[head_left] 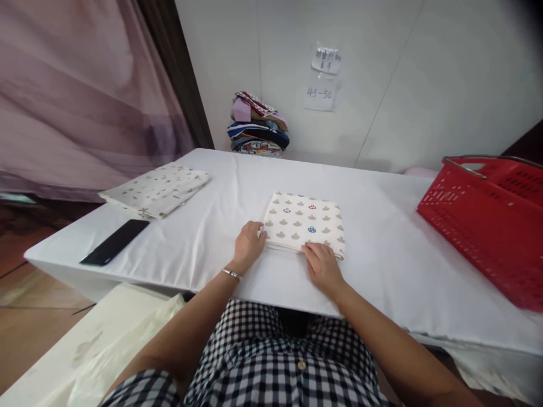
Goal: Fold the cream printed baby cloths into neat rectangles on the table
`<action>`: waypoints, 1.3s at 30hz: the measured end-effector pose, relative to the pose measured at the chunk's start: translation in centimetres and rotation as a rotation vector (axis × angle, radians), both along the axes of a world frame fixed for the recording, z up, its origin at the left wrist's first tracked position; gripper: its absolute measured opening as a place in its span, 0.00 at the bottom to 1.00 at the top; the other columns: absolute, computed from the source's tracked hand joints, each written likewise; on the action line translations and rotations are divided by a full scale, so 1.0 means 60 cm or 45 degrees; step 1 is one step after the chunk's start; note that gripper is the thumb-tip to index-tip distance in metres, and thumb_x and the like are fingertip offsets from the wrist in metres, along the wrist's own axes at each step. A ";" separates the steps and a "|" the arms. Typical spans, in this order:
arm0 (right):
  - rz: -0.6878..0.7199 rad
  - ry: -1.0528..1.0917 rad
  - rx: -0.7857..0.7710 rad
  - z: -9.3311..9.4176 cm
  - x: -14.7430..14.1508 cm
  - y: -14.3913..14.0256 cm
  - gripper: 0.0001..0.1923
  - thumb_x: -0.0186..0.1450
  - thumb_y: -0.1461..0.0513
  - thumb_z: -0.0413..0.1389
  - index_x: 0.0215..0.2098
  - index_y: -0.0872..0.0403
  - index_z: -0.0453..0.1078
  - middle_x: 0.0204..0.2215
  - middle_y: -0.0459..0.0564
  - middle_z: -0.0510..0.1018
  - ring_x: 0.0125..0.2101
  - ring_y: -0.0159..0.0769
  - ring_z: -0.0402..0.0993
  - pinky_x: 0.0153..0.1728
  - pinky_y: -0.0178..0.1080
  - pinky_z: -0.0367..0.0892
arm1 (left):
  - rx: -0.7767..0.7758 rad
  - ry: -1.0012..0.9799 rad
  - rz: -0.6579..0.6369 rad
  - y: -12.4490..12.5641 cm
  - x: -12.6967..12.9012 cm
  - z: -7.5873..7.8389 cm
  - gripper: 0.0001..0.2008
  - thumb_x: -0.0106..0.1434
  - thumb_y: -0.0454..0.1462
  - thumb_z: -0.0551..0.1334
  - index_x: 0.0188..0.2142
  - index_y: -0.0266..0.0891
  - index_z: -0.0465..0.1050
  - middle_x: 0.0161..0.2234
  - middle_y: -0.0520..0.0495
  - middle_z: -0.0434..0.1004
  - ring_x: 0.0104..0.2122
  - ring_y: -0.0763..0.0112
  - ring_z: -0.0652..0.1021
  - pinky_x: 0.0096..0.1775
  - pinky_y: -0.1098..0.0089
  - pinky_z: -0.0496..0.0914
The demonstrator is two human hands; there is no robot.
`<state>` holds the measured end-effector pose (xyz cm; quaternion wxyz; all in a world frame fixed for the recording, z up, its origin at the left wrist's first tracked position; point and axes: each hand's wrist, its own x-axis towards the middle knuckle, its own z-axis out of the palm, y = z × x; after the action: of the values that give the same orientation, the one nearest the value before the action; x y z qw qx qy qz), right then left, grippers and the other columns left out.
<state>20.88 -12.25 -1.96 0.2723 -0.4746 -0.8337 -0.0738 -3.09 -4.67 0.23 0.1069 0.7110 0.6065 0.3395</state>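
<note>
At the far left, a black phone (114, 242) lies flat near the left corner of the white-covered table (382, 249), and just beyond it rests a folded cream cloth with small sprigs (156, 189), well apart from both hands. Farther back, against the wall, stands a stack of folded fabrics (258, 125), with two paper notes (322, 79) taped to the wall to its right. Near the middle of the table, close to the near edge, lies the folded patterned cloth (304, 223), cream with rows of grey shapes and a few red and blue ones. The left hand (248, 246) sits at the cloth's near left corner, fingers curled together and touching its left edge, with a thin bracelet on the wrist. The right hand (322, 265) rests at the cloth's near edge towards the right, fingers held close together and laid flat on the fabric; whether they pinch the edge cannot be told. The cloth lies mostly beyond both sets of fingertips. At the far right, a red plastic basket (487, 226) stands on the table, well apart from the cloth.
</note>
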 end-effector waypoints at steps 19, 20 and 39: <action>-0.442 0.413 -0.173 -0.003 0.151 -0.064 0.14 0.65 0.63 0.48 0.46 0.54 0.71 0.42 0.53 0.75 0.42 0.41 0.70 0.45 0.45 0.66 | 0.498 0.178 -0.830 -0.017 0.091 -0.033 0.09 0.63 0.31 0.56 0.42 0.38 0.72 0.41 0.42 0.74 0.43 0.62 0.72 0.45 0.58 0.69; -0.492 0.518 -0.206 -0.008 0.161 -0.068 0.13 0.65 0.62 0.48 0.44 0.54 0.71 0.40 0.53 0.76 0.40 0.39 0.71 0.43 0.43 0.67 | 0.494 0.176 -0.826 -0.017 0.092 -0.032 0.09 0.63 0.32 0.56 0.42 0.38 0.72 0.41 0.42 0.74 0.43 0.61 0.72 0.45 0.58 0.69; -0.576 0.526 -0.413 0.022 0.107 -0.035 0.17 0.63 0.56 0.52 0.49 0.52 0.68 0.37 0.49 0.74 0.32 0.35 0.70 0.36 0.39 0.66 | 0.435 0.174 -0.802 -0.021 0.096 -0.028 0.10 0.62 0.31 0.56 0.42 0.38 0.72 0.41 0.42 0.73 0.43 0.61 0.71 0.45 0.58 0.68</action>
<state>27.28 -14.32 -0.65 0.3333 -0.6894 -0.6355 0.0987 2.65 -5.93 -1.45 0.0451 0.8916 0.2981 0.3379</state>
